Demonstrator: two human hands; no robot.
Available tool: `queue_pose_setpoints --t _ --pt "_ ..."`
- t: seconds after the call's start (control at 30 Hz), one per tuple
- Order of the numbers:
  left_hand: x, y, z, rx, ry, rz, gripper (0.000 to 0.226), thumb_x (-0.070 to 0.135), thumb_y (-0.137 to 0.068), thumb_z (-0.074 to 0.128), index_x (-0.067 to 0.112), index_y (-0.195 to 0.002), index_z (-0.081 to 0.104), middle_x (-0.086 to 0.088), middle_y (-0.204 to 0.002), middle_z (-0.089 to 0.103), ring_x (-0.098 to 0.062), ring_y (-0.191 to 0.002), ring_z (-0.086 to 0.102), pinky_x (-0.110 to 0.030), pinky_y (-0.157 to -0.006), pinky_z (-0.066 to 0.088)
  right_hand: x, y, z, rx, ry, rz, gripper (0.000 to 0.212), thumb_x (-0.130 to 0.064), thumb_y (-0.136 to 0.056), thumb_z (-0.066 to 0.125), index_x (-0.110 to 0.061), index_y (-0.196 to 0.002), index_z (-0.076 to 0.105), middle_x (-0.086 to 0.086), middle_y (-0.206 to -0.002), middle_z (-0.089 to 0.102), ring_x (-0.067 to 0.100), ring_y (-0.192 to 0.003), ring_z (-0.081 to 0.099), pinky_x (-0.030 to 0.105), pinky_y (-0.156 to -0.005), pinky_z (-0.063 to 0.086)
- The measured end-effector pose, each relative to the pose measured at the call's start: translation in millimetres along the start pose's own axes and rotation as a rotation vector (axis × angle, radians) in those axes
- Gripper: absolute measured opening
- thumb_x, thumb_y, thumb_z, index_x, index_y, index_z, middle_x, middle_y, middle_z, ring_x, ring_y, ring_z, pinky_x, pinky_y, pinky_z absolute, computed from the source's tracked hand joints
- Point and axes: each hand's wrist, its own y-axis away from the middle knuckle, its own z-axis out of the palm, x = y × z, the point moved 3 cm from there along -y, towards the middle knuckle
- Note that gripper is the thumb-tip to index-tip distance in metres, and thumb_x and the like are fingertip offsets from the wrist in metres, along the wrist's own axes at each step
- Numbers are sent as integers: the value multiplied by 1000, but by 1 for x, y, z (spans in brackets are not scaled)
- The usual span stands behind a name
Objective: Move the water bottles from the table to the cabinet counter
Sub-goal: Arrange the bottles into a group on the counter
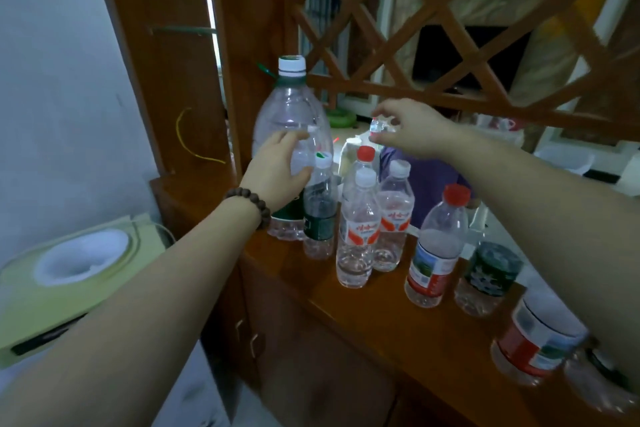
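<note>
Several water bottles stand on the wooden cabinet counter (381, 308): a large clear bottle (289, 104) with a white cap, a green-label bottle (320, 218), two orange-label bottles (358, 236) (394, 215), a red-cap bottle (436, 253) and a dark-label bottle (491, 274). My left hand (273, 173) curls around a small clear bottle (304, 152), blurred, in front of the large one. Above the group, my right hand (412, 128) pinches a small clear bottle (379, 125) at its fingertips; most of that bottle is hidden.
A wooden lattice screen (450, 28) rises behind the counter. More bottles (540, 340) stand at the lower right under my right forearm. A pale green dispenser (69, 274) sits low on the left by the wall. A purple bag (429, 187) lies behind the bottles.
</note>
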Motion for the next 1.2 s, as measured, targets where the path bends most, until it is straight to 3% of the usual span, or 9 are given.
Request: queue_pose_setpoints --t 0.1,0.23,0.33,0.43,0.53,0.7,0.83,1.03,1.2 --pt "-3 -19 11 -26 0 74 49 22 -86 67 18 -132 50 -3 -139 46 -20 -128 44 -36 -106 40 4 -23 19 -169 39 -17 61 -40 -82 70 -19 -135 48 8 -137 50 25 -118 52 34 -97 44" --pt "-5 -31 24 -93 26 157 42 18 -84 70 16 -124 58 -1 -131 53 -16 -116 51 -30 -98 45 8 -36 34 -285 -9 -17 57 -33 -80 74 -20 -131 53 6 -127 57 21 -110 58 32 -92 46" --pt "-9 -35 30 -121 26 192 32 15 -83 70 14 -115 64 -1 -122 58 -14 -107 54 -24 -90 48 8 -43 41 -260 19 -43 46 -24 -80 75 -15 -122 61 6 -118 63 18 -98 57 26 -83 43" --pt "-14 -38 32 -121 58 183 29 13 -84 70 13 -112 64 -1 -114 60 -14 -99 58 -9 -78 44 13 -48 47 -228 9 -34 34 -17 -78 76 -13 -109 66 8 -108 66 20 -93 59 29 -84 47" --pt "-17 -40 33 -123 87 179 26 9 -84 69 11 -110 65 -2 -110 61 -15 -98 59 -9 -78 47 18 -51 54 -210 25 -13 26 -16 -78 75 -14 -102 67 6 -102 65 16 -87 54 25 -76 41" --pt "-19 -42 31 -116 128 203 25 7 -84 69 8 -109 65 -4 -109 61 -15 -98 59 -19 -83 52 9 -61 58 -135 -34 -12 36 -19 -78 76 -13 -111 61 0 -100 57 16 -89 52 23 -76 37" --pt "-22 -41 32 -119 156 203 25 6 -83 70 8 -107 65 -4 -109 60 -16 -100 59 -22 -84 54 -5 -73 65 -146 -71 -56 38 -16 -77 77 -9 -111 63 6 -105 62 21 -94 57 24 -77 40" --pt "-24 -40 34 -132 173 195 34 10 -84 70 12 -118 62 -1 -115 58 -10 -102 55 -5 -80 45 -4 -73 70 -151 -102 -37 40 -17 -77 78 -10 -112 61 9 -115 62 19 -95 55 26 -80 42" --pt "-26 -38 33 -174 192 182 52 20 -84 71 18 -133 52 -1 -125 55 -4 -105 50 -1 -81 39 2 -65 64 -189 -203 13 44 -16 -76 78 -13 -116 60 8 -116 62 20 -99 63 32 -88 51"
